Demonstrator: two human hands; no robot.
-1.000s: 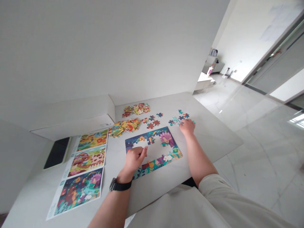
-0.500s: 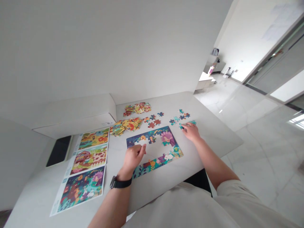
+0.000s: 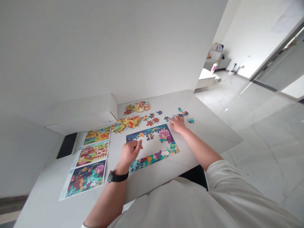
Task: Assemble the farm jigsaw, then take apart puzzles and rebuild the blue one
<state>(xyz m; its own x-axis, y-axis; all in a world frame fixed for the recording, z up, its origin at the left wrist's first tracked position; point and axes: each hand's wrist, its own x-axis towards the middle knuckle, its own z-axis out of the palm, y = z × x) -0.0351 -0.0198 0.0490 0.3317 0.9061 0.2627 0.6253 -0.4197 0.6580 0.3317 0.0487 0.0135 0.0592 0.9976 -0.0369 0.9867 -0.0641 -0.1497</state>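
A partly assembled puzzle (image 3: 148, 159) lies on the table, its border joined around an open middle. My left hand (image 3: 131, 152) is closed over the puzzle's left side; whatever its curled fingers may hold is hidden. To the puzzle's upper right, my right hand (image 3: 178, 124) rests with fingers spread over loose blue pieces, partly covering them. A teal piece (image 3: 190, 121) lies just right of that hand. Reddish-brown pieces (image 3: 152, 121) sit behind the puzzle's top edge.
A yellow-orange pile of pieces (image 3: 128, 123) and another mixed pile (image 3: 139, 107) lie farther back. At left are a picture sheet (image 3: 86, 177), a phone (image 3: 67, 145) and a white box (image 3: 83, 110). The table (image 3: 213, 133) ends at right above a tiled floor.
My right hand has moved left from the teal pieces at the far right, uncovering one, and its fingers are now spread. My left hand stays closed over the puzzle. The view has shifted slightly.
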